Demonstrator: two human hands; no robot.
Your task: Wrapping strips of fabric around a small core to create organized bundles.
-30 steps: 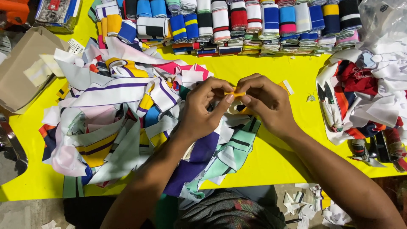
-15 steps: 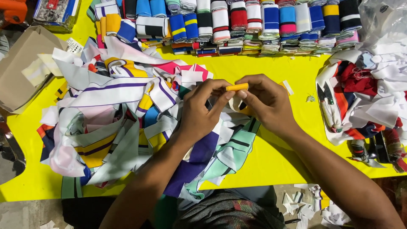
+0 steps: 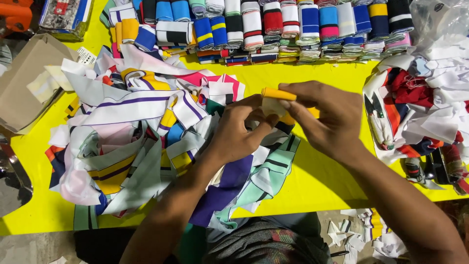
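Both hands, left (image 3: 239, 134) and right (image 3: 325, 117), pinched a half-rolled yellow ribbed fabric strip (image 3: 277, 98); a loose multicoloured strip pile (image 3: 132, 146) remained unrolled.

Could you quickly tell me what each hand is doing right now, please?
Left hand: closed on the yellow cloth strip.
Right hand: closed on the same strip.

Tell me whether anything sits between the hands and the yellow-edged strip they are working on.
Nothing visible does. Both the left hand and the right hand already pinch the yellow-edged strip directly, lifted above the loose pile of striped strips on the yellow table.
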